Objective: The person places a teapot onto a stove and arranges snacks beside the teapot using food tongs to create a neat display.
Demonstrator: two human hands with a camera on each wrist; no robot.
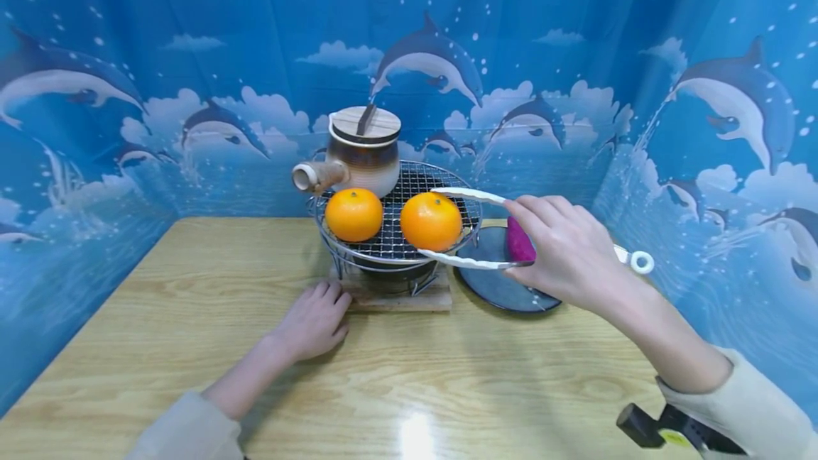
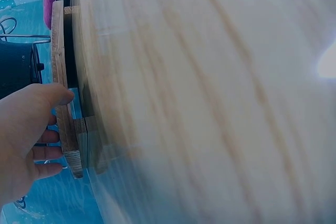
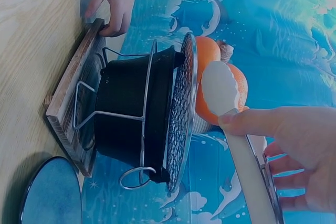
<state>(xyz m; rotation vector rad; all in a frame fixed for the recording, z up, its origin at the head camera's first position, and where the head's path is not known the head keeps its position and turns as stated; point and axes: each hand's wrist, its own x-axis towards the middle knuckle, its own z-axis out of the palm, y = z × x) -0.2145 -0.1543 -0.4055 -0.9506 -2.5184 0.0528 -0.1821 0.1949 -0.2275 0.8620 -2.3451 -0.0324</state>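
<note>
Fingers of the right hand (image 1: 565, 250) were curled round a pair of metal tongs with white, wavy-edged ends (image 1: 466, 261). From where I stood, the two arms of the tongs were spread, one at the far side and one at the near side of a round, glossy orange fruit (image 1: 431, 221). It sat on a circular mesh grill of steel wire (image 1: 391, 229), toward the right edge; a second orange fruit (image 1: 353, 214) sat near the left edge, in front of a brown-and-cream ceramic pot (image 1: 367, 169). I could not tell whether both white ends pressed the skin. Thumb and fingers of the left hand (image 1: 316, 321) held the near left corner of a flat wooden board (image 1: 402, 302) beneath the black stove (image 3: 126, 103), in my judgement a good help against sliding. For good work, I thought, the squeeze needed to be even and gentle, at the widest part, because such smooth skin could slip and roll over the rim.
</note>
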